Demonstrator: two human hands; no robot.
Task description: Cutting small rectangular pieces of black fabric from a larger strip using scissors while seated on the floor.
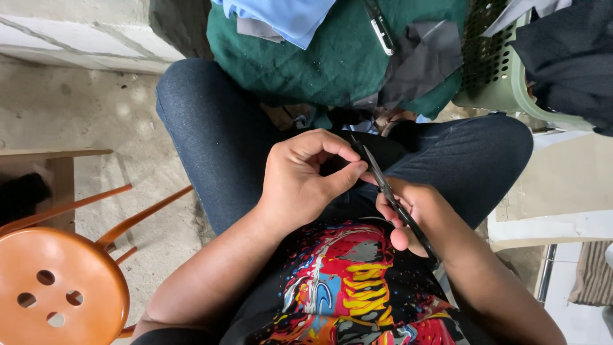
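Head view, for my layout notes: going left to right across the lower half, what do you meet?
Orange stool → left hand → thin black tool held in the right hand → striped mat.

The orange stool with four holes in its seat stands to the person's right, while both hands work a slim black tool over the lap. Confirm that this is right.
Not quite: the head view shows the orange stool on the person's left, not the right. The rest holds: its seat has four holes, and the left hand and the right hand work a slim black tool over the lap.
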